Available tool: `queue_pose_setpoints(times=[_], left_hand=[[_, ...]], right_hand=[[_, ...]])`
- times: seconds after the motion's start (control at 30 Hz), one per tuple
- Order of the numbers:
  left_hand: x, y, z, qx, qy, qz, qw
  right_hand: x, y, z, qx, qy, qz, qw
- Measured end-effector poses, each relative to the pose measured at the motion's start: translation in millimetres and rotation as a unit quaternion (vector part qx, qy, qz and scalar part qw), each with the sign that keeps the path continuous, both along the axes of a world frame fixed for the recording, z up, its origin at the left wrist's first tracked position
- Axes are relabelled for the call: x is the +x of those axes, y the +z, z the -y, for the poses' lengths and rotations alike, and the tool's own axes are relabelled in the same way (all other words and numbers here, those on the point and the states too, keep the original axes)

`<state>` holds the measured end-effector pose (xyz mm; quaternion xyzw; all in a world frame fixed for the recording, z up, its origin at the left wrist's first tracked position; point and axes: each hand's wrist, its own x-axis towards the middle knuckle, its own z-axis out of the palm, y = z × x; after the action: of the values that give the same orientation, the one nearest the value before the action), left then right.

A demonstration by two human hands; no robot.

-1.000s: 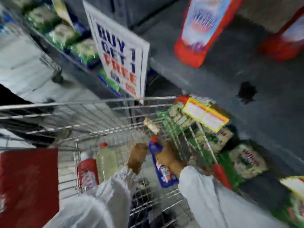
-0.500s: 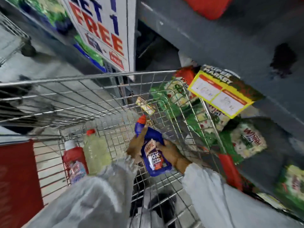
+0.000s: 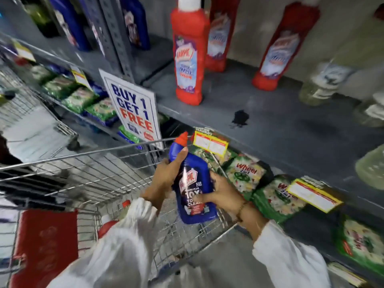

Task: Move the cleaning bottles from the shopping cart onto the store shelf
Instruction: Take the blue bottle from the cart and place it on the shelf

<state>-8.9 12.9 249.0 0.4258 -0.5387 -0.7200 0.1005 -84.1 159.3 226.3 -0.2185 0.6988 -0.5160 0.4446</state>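
A blue cleaning bottle (image 3: 192, 183) with a red cap is held tilted above the right side of the wire shopping cart (image 3: 87, 163). My left hand (image 3: 168, 173) grips its neck and upper body; my right hand (image 3: 220, 194) grips its lower body from the right. Down in the cart a red bottle (image 3: 107, 225) and a pale yellow bottle (image 3: 124, 208) are partly hidden behind my left sleeve. The grey store shelf (image 3: 270, 121) lies ahead and to the right, level with the bottle's cap.
Three red bottles (image 3: 190, 59) and pale yellow bottles (image 3: 324, 80) stand on the shelf; blue bottles (image 3: 135, 21) stand further left. A "BUY 1 GET 1 FREE" sign (image 3: 133, 111) hangs by the cart's far rim. Green detergent packs (image 3: 245, 173) fill the lower shelf.
Both hands closed on the blue bottle inside the cart and lifted it up above the cart's rim. My view has swung up, bringing the shelf with its bottles into sight.
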Motion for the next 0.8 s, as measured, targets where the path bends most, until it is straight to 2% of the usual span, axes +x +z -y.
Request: queue_pose_setpoints(times=[0.17, 0.3, 0.5, 0.63, 0.8], left_hand=[[-8.3, 58.9, -50.3, -0.048, -0.032, -0.053, 0.997], [-22.0, 93.3, -102.7, -0.111, -0.054, -0.059, 0.991], [-63.7, 135.4, -197.7, -0.255, -0.147, -0.087, 0.952], [-103.9, 164.6, -275.0, -0.292, -0.241, -0.127, 0.917], [-158.1, 188.7, -363.0, -0.256, -0.338, -0.179, 0.888]], right_hand=[[-10.2, 58.8, -55.6, -0.054, -0.016, -0.008, 0.998], [-18.2, 92.0, -111.2, -0.083, -0.035, -0.024, 0.996], [-39.8, 118.7, -217.4, -0.123, -0.095, -0.080, 0.985], [-54.1, 129.8, -301.6, -0.151, -0.205, -0.141, 0.957], [-73.4, 137.4, -392.1, -0.135, -0.352, -0.234, 0.896]])
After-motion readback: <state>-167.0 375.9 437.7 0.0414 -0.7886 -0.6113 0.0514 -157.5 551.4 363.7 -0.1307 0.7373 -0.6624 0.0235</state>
